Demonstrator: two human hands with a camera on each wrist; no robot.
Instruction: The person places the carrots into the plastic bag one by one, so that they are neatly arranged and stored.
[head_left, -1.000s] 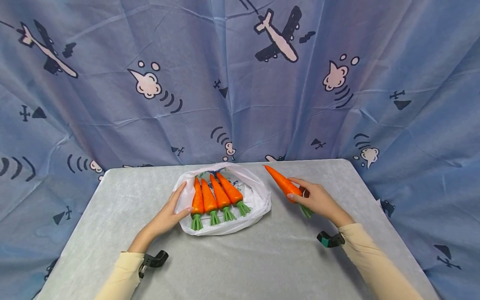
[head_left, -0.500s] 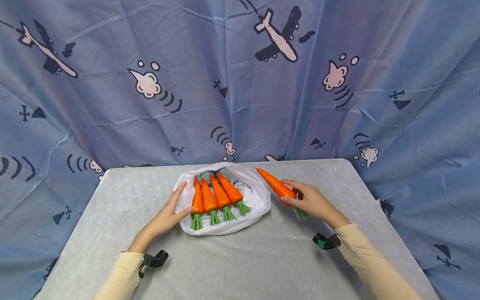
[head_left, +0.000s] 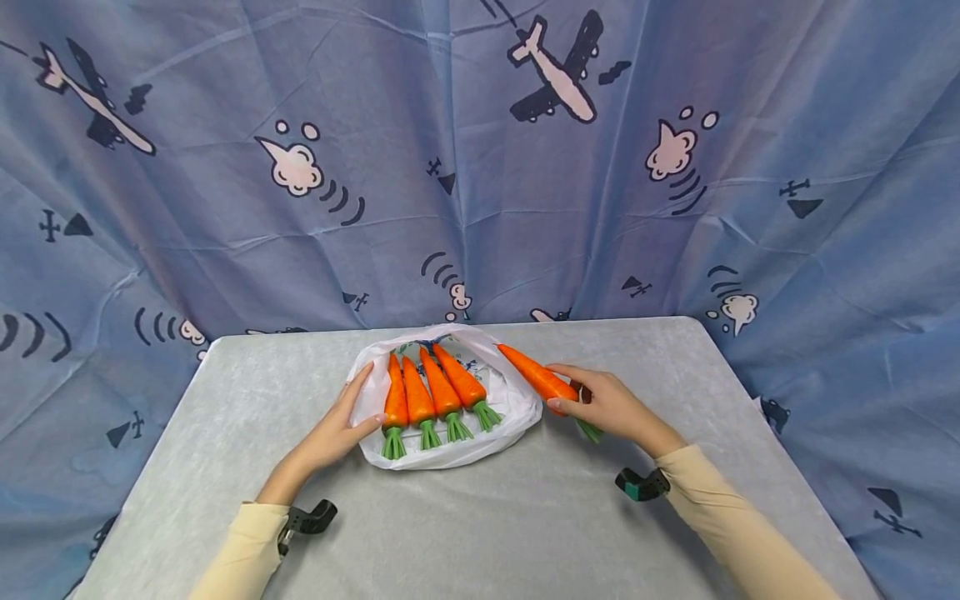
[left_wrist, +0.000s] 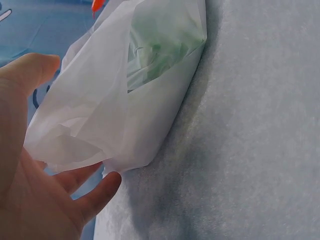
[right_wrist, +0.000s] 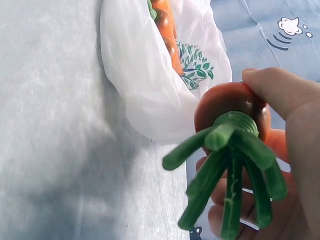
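Note:
My right hand (head_left: 603,404) grips an orange carrot (head_left: 536,372) with green stems near its stem end. Its tip overlaps the right rim of a white plastic bag (head_left: 513,433) in the head view. In the right wrist view, the carrot's green stems (right_wrist: 232,170) point at the camera, with the thumb above the carrot's top. At the bag's left side my left hand (head_left: 330,433) rests with fingers and thumb spread apart, the thumb reaching over the rim. Several carrots (head_left: 442,387) lie side by side in the bag, stems toward me. Through the bag's wall (left_wrist: 145,115), green shows in the left wrist view.
A pale grey table (head_left: 450,533) carries the bag near its far edge. Behind it hangs a blue curtain (head_left: 375,125) printed with planes and clouds. Black straps (head_left: 311,518) sit at both wrists.
My right hand has moved left with the carrot, bringing its tip from beside the bag to over the right rim. My left hand and the bag have stayed nearly still.

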